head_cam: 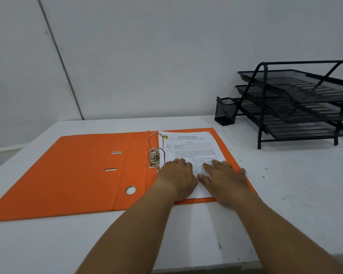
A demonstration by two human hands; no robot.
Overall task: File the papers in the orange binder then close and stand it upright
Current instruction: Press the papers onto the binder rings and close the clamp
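The orange binder (67,175) lies open and flat on the white table (285,194), its front cover spread to the left. Two metal rings (156,151) stand up near the spine, with the lever clip beside them. A stack of printed papers (186,145) rests on the binder's right half, its left edge at the rings. My left hand (178,178) lies flat on the papers' lower left part, fingers pointing away from me. My right hand (224,178) lies flat on the papers beside it, fingers spread. Neither hand grips anything.
A black three-tier mesh letter tray (297,103) stands at the table's back right, with a small black mesh pen cup (225,111) at its left. A grey wall rises behind the table. The table's left edge runs diagonally past the binder cover.
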